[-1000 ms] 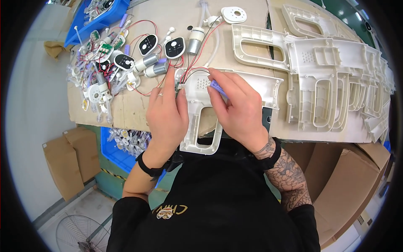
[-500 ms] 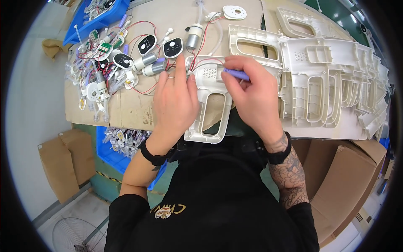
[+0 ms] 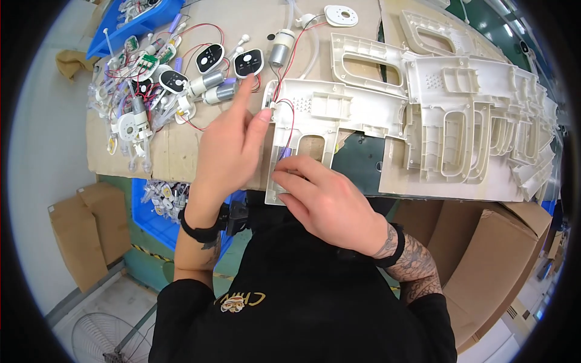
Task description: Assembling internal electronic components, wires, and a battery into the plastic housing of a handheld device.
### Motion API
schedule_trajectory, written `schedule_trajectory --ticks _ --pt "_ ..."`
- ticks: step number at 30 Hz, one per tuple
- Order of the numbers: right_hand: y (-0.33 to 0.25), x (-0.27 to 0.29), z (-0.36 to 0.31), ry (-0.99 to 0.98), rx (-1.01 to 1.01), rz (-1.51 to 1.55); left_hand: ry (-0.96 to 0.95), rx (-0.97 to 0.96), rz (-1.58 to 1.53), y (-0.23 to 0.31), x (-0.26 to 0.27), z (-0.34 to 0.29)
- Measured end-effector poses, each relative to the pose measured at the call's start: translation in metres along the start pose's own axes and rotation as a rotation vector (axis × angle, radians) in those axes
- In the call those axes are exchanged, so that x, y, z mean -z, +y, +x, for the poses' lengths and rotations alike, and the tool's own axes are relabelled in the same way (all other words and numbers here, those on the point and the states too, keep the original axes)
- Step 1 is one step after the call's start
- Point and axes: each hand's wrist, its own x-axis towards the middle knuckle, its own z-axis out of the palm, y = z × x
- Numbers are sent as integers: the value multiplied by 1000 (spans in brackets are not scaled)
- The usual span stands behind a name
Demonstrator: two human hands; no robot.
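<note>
A white plastic housing half lies in front of me, inner side up, its looped handle toward my body. My right hand is closed over the handle's left bar, fingers around a purple cylindrical battery that is mostly hidden under them. Red and dark wires run from the battery up to the housing's left end. My left hand is open, its thumb near that end and its index finger stretched toward a black-faced oval control panel. Behind the housing lies a silver-and-white motor with a clear tube.
Several more white housings lie overlapped on the right. On the left is a pile of wired motors and panels, with a blue bin behind. A white oval plate lies at the back. Below the table edge are another blue bin and cardboard boxes.
My right hand has brought the purple battery from the housing's middle down to the handle's left bar, toward me. My left hand has shifted left and slightly toward me.
</note>
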Motion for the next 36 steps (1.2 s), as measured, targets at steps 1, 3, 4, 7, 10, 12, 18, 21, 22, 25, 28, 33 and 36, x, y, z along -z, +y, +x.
schedule_trajectory --ticks 1,3,4,7,10,12,18,21,22,25,28,33,36 --pt "5 6 3 28 88 -21 5 122 -27 11 9 -1" --pt "7 19 9 107 132 -38 8 248 -54 19 15 -14" --pt "10 29 14 137 105 -84 13 126 -25 20 17 -21" --pt "28 38 36 153 126 -220 14 -22 -23 31 6 -37" --pt "44 38 55 94 211 -344 16 -59 35 29 -11 -49" --pt "49 37 60 40 246 -372 26 -32 -31 25 -18 -55" --pt "52 34 66 -5 264 -531 45 16 -136 25 -22 -56" --pt "53 33 69 -10 260 -557 61 -42 -23 22 -25 -54" --pt "53 33 71 -31 256 -563 52 -74 16 20 -26 -55" --pt "52 33 71 -59 249 -586 55 -87 31 13 -28 -55" --pt "50 34 70 -68 246 -614 25 -91 90 15 -25 -53" --pt "49 37 69 -89 246 -622 -14 -87 120 16 -25 -51" --pt "51 50 78 -82 204 -454 -30 -73 116 18 -24 -51"
